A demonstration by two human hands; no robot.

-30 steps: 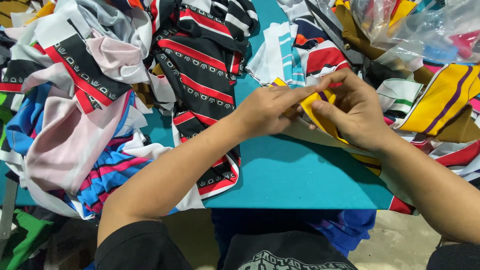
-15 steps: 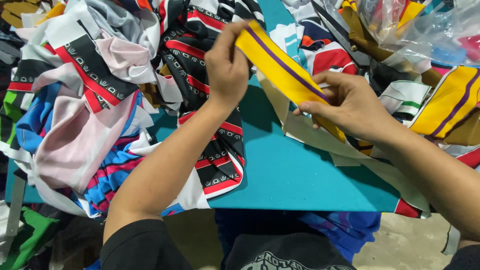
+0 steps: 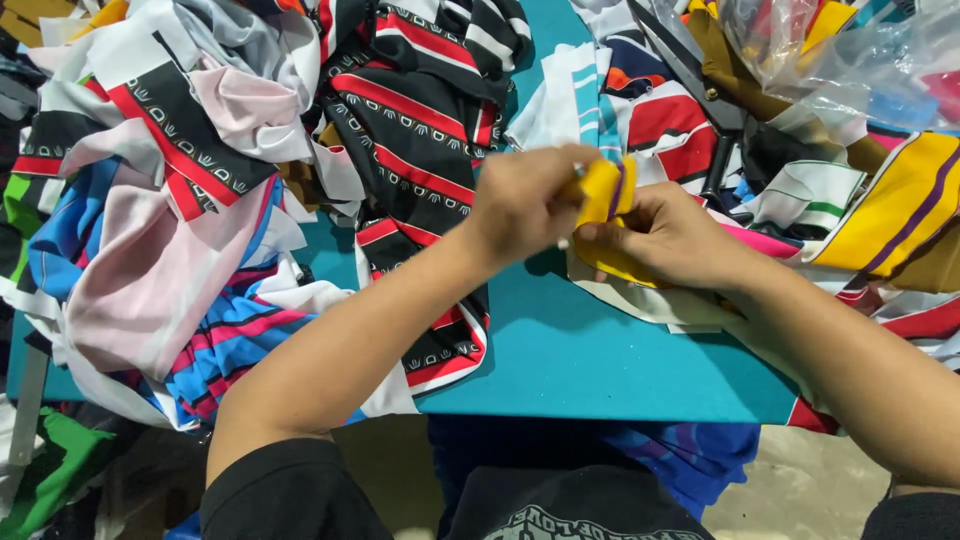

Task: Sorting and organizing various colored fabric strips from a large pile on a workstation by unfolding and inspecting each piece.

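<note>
Both hands meet at the centre of the view, just above the turquoise counter [image 3: 620, 360]. The left hand [image 3: 525, 205] comes in from seven o'clock, fingers curled tight around the near end of a yellow fabric strip with a purple stripe [image 3: 603, 190]. The right hand [image 3: 665, 235], arriving from four o'clock, pinches the same strip from below, thumb pressed across the fold. So both sets of fingers are closed on that bunched-up yellow strip, which sits between the two hands, lifted off the counter.

The risk as I read it: the strip is doubled over and gripped only at the fold, so a loosened pinch could let it spring open or slide out, and its trailing end could snag on the pale scraps lying under the right wrist.

At nine o'clock sprawls a heap of pink, white and blue jersey offcuts [image 3: 150, 270]. At eleven to twelve o'clock lies a black cloth with red bands and white pattern [image 3: 420, 120]. Dark metal scissors [image 3: 690, 65] rest at one o'clock on the pile, close behind the hands, and a crumpled clear plastic bag [image 3: 860, 60] fills two o'clock. A wider yellow and purple striped cloth [image 3: 900, 200] lies at three o'clock, crowding the right forearm.
</note>
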